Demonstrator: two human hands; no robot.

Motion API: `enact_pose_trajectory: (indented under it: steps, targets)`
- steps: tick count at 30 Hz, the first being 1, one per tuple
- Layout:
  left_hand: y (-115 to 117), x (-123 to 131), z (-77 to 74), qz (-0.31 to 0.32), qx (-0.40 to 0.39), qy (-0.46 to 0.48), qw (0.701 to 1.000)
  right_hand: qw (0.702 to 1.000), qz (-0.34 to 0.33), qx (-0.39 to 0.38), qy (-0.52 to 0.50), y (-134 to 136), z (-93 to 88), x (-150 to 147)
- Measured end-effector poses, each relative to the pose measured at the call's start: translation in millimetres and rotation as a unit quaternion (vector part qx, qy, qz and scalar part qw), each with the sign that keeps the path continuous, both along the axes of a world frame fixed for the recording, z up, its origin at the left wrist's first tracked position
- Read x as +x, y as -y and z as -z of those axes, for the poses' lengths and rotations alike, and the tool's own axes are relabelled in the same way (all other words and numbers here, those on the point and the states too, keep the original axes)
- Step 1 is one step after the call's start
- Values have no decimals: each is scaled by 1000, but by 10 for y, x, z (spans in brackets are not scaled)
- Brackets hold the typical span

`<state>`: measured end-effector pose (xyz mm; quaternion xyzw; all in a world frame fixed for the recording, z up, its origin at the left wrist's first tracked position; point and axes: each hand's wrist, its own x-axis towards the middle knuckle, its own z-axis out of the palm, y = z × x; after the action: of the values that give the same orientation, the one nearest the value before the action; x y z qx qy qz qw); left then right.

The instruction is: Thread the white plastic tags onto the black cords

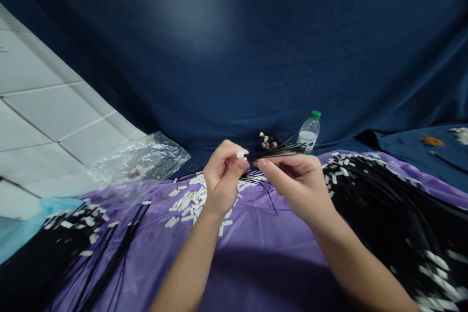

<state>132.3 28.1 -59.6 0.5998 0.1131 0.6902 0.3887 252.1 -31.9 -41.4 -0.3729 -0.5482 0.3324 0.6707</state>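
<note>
My left hand (224, 175) is closed in a pinch on a small white tag (240, 155) at the end of a thin black strand. My right hand (298, 183) is closed around a small bundle of black strands (280, 151) that points away toward the back. Both hands hover close together above a purple cloth (252, 239). Loose white tags (190, 200) lie scattered on the cloth just below my left hand.
A large heap of black strands with white tags (395, 209) fills the right side. Another heap (54, 248) lies at the left, beside a clear plastic bag (139, 163). A water bottle (309, 132) and small flowers (268, 141) stand behind. Blue cloth (256, 48) hangs at the back.
</note>
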Motion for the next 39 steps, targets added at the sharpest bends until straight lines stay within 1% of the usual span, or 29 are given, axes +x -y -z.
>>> enact_pose_trajectory:
  steps: [2,3,5,7,8,9,10,11,13,15,17,19,22,24,26,30,35,39]
  targets:
    - [0,20,-22,32,-69,32,997,1000,-3,2,25,-4,-11,30]
    - [-7,25,-38,45,-105,52,992,999,14,6,40,-1,-22,53]
    - [-34,19,-79,54,-170,94,980,994,79,28,69,24,-57,118]
    - [-70,-17,-130,56,-227,128,964,983,148,61,91,69,-103,205]
    - [-88,-45,-155,60,-255,142,955,977,168,79,102,95,-127,253]
    - [-105,-77,-178,69,-282,153,944,974,171,90,119,119,-148,302]
    - [-120,-110,-198,81,-307,163,934,973,157,90,146,136,-165,347]
    - [-132,-143,-214,96,-329,172,924,972,128,80,181,144,-176,384]
    - [-152,-197,-236,126,-358,185,906,964,50,35,257,124,-175,421]
    - [-167,-230,-245,162,-376,199,891,953,-22,-11,302,57,-143,393]
    - [-183,-246,-241,203,-390,212,873,950,-64,-33,305,-29,-90,312]
    - [-203,-252,-224,235,-402,218,857,952,-96,-45,287,-101,-32,209]
    - [-236,-257,-184,262,-402,215,851,954,-149,-60,253,-142,33,85]
    - [-251,-258,-163,278,-394,210,851,955,-167,-62,239,-133,55,45]
    - [-254,-253,-160,291,-395,202,848,957,-164,-57,234,-117,65,33]
    - [-227,-222,-203,292,-414,193,840,956,-157,-56,241,-99,62,34]
    - [-188,-200,-238,312,-438,192,821,950,-199,-74,229,-76,26,20]
    - [-196,-213,-215,320,-443,190,816,950,-207,-68,224,-59,22,2]
